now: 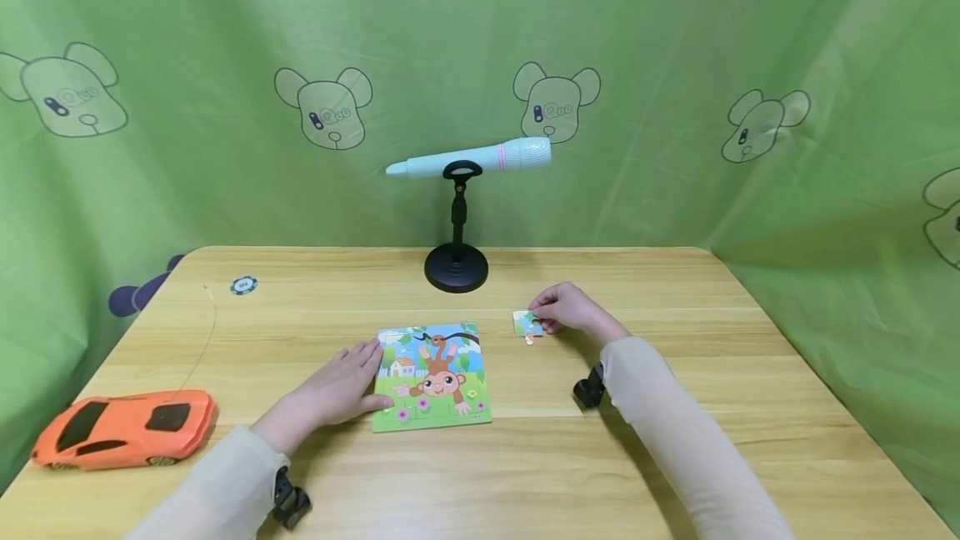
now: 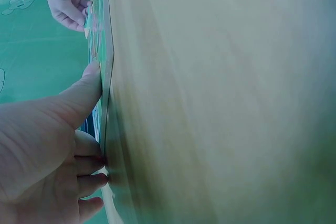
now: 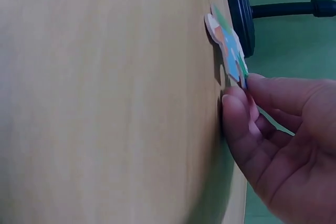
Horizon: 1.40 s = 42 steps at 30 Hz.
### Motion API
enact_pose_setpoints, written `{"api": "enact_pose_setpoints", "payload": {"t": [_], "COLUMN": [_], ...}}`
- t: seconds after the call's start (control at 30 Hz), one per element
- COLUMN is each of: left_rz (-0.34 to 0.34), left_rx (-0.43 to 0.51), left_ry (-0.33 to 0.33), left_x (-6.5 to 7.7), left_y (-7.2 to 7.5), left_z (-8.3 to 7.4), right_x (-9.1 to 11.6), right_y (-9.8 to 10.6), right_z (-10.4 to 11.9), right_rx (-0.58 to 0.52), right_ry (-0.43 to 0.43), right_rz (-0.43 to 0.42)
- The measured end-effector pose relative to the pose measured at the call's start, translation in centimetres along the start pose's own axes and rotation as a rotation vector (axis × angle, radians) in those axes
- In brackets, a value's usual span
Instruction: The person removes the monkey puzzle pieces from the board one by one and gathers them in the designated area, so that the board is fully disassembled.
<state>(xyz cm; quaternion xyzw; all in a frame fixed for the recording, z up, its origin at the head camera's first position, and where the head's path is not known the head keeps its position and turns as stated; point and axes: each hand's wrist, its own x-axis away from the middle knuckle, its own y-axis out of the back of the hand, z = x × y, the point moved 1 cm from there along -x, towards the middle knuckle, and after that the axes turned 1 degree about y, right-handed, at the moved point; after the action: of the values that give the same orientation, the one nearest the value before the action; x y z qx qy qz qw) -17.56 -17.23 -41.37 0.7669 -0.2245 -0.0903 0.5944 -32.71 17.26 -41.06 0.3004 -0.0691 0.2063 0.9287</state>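
My left hand lies along the left side of a square jigsaw puzzle with a monkey picture, thumb on its surface and fingers at its edge. To the right of the puzzle, my right hand pinches a jigsaw piece between thumb and fingertips. In the right wrist view the piece appears tilted just over the table, blue and green with a knob. The left wrist view shows the left thumb pressing the puzzle's edge, which is seen from the side.
A black stand holding a pale blue toy microphone stands at the back of the wooden table. An orange toy car is at the left, with a round chip farther back. Green curtains surround the table.
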Motion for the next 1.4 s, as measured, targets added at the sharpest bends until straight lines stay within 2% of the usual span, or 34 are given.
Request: {"api": "enact_pose_setpoints", "payload": {"t": [0.53, 0.67, 0.8, 1.03, 1.27, 1.4], "left_rz": [-0.003, -0.001, 0.000, -0.002, -0.001, 0.000], "left_rx": [-0.009, -0.002, 0.002, 0.001, -0.001, -0.004], "left_ry": [-0.002, -0.001, 0.003, 0.002, -0.003, -0.006], "left_x": [0.1, 0.2, 0.3, 0.3, 0.3, 0.2], "left_y": [0.1, 0.1, 0.1, 0.2, 0.3, 0.3], "left_z": [0.0, 0.0, 0.0, 0.0, -0.1, -0.2], "right_x": [-0.4, -0.1, 0.3, 0.7, 0.3, -0.1], "right_y": [0.0, -0.1, -0.6, -2.9, -6.4, -8.2], "right_z": [-0.1, 0.8, 2.7, 5.6, 7.2, 7.8], "right_rx": [0.090, 0.103, 0.133, 0.220, 0.248, 0.323], "right_ry": [0.023, 0.052, 0.116, 0.301, 0.336, 0.408], "right_rz": [0.003, -0.009, -0.012, 0.058, 0.165, 0.213]}}
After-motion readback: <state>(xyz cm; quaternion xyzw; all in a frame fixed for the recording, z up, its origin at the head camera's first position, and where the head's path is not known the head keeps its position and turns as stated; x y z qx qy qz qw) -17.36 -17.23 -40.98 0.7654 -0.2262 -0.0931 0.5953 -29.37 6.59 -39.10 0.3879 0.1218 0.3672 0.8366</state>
